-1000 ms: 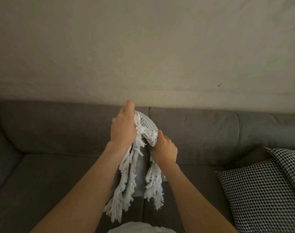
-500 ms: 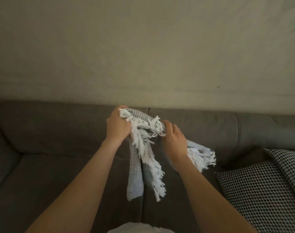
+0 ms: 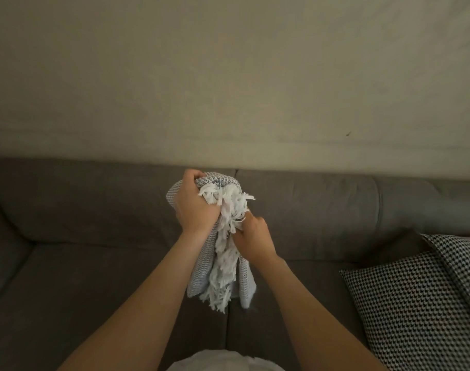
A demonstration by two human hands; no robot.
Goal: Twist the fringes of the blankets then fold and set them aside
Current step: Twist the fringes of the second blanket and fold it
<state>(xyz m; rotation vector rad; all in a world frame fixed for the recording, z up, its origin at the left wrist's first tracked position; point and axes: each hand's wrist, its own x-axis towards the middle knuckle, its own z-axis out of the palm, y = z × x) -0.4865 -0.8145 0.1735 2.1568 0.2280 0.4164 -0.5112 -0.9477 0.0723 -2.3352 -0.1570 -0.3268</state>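
My left hand [image 3: 195, 207] grips the bunched blanket [image 3: 197, 274] in the air above the sofa [image 3: 94, 263]. My right hand [image 3: 252, 238], just below and beside it, pinches into the fringe [image 3: 228, 210]. A slack left grip could drop the bundle and tangle the fringe, and the right hand's hold is buried, so I can't tell which strands it has.

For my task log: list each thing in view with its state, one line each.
Left hand: grips the blanket at its top.
Right hand: grips the blanket lower down, at the fringe.
Blanket: bunched, held in the air over the sofa, ends hanging.
Fringe: loose white strands, hanging between the hands.
Sofa: grey, under the held blanket.
Checked cushion: rests on the sofa, untouched.
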